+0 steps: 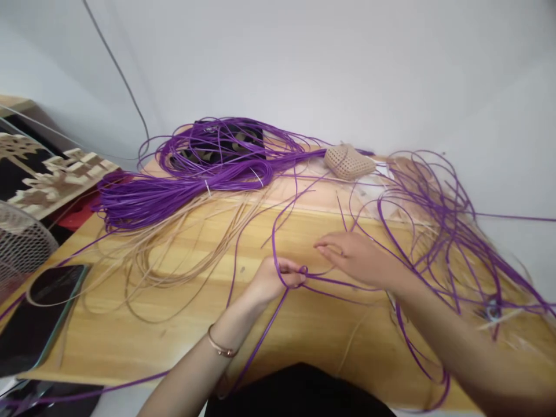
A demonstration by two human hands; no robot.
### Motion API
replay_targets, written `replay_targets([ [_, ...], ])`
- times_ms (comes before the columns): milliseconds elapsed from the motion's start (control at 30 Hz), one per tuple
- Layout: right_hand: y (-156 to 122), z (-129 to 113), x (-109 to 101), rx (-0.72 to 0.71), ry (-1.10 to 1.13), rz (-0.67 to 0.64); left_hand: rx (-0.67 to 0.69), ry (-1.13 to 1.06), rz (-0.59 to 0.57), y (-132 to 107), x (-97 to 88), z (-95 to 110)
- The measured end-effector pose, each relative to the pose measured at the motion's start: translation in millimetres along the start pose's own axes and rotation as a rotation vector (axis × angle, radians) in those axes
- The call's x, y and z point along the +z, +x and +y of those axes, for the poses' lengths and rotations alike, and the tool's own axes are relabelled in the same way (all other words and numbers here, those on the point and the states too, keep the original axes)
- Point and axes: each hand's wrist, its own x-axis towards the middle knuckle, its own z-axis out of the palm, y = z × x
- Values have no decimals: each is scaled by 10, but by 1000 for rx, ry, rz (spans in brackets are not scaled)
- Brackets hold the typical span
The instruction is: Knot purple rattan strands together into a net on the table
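My left hand pinches purple cord above the middle of the wooden table, where the strands cross in a small loop at the fingertips. From this pinch the lengths run off to the right, upward in a curve and down toward my lap. Up and to the right of it, my right hand hovers with thumb and fingertips nearly together. A thin strand passes close beneath that hand. Whether the fingertips grip any cord cannot be made out.
A big purple cord bundle lies at the back left, beside loose tan strands. Behind stands a tan woven piece. Tangled purple cord covers the right side. A phone rests at the left edge, near a mesh fan guard.
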Motion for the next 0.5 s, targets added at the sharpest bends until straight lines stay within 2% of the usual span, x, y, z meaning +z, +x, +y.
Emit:
replay_targets([
  [67, -267, -137, 315, 83, 86, 75, 30, -16, 0, -1, 28, -15],
  [167, -417, -221, 593, 228, 189, 219, 74, 1, -6, 6, 68, -46],
  [267, -428, -219, 707, 286, 237, 243, 116, 38, -39, 30, 84, -86],
  [367, -427, -164, 764, 275, 292, 227, 158, 53, -57, 65, 81, -138],
  [500, -439, -79, 846, 247, 449, 269, 163, 84, -38, 100, 74, -178],
])
